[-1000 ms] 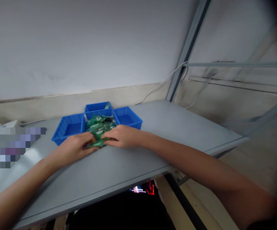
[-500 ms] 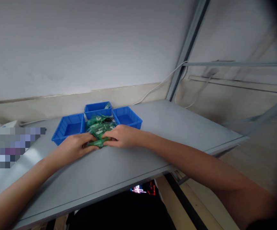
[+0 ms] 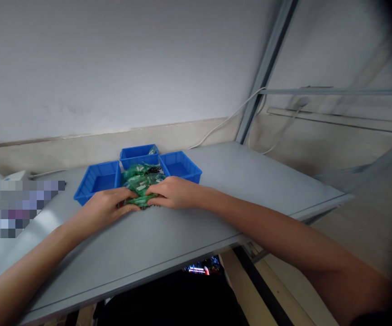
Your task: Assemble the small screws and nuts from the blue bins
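A heap of green plastic packets lies on the grey table between three blue bins. My left hand is at the heap's near left side, its fingers closed on the edge of a green packet. From the right, my right hand pinches the same near edge of the green plastic. The left blue bin and the right blue bin show bare floors. In the back blue bin a small green packet sits at the right end.
The grey table meets a wall behind. A white cable runs up to a metal post. White items and a blurred patch lie at the far left. Below the table edge a lit screen shows.
The near edge of the green plastic has shifted slightly between my fingers, and small dark pieces now show under it. The picture on the lit screen has changed.
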Demonstrator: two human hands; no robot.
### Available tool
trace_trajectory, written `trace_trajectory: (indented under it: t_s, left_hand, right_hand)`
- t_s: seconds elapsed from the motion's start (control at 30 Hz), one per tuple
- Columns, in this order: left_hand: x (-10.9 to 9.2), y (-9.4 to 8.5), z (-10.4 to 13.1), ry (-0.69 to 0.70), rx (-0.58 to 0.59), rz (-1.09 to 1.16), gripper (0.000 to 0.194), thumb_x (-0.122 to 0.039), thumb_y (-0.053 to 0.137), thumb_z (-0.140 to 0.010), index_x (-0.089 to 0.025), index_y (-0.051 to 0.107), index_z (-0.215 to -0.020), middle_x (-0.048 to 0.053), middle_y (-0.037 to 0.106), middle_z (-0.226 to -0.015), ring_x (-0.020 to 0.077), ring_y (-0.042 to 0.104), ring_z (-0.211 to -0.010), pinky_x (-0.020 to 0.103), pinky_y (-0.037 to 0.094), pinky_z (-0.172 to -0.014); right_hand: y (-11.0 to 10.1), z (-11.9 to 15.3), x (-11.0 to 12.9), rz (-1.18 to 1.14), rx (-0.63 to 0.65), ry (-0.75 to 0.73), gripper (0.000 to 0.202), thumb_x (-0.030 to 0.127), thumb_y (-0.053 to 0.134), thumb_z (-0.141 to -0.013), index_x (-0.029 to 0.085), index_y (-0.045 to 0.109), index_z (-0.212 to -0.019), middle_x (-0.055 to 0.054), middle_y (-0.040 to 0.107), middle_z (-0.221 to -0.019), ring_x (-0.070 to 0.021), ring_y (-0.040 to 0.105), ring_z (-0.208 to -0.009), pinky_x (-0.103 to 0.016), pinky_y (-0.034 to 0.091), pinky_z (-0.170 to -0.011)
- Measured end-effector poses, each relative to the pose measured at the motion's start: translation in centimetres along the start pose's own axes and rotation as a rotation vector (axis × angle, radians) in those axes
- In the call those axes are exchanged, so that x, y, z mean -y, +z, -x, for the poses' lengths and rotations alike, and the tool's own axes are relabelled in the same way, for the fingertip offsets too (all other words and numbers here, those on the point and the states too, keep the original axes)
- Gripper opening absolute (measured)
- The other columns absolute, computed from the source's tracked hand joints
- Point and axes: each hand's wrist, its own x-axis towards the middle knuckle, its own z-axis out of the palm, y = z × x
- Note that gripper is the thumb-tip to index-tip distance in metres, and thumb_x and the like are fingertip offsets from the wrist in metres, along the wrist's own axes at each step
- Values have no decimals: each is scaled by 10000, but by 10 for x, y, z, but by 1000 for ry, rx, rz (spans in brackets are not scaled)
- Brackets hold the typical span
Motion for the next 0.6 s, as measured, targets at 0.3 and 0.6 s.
trace_trajectory:
  t_s: [0.3,0.6]
  left_hand:
    - [1,0,0,12,6,-49,358,-500,408,-875,-233,608,-1006,17,675,-920,174,623,-798,265,463,-709]
    - [0,0,0,23,2,-82,399,-519,378,-879,-230,623,-1003,26,683,-935,184,632,-827,280,472,-763]
  right_hand:
    - [0,0,0,19,6,3,251,330,448,-886,140,608,-922,-50,655,-771,-145,567,-681,-246,351,-592]
    - [2,0,-1,29,-11,-13,274,339,426,-896,139,613,-902,-51,655,-761,-142,568,-672,-248,353,-590]
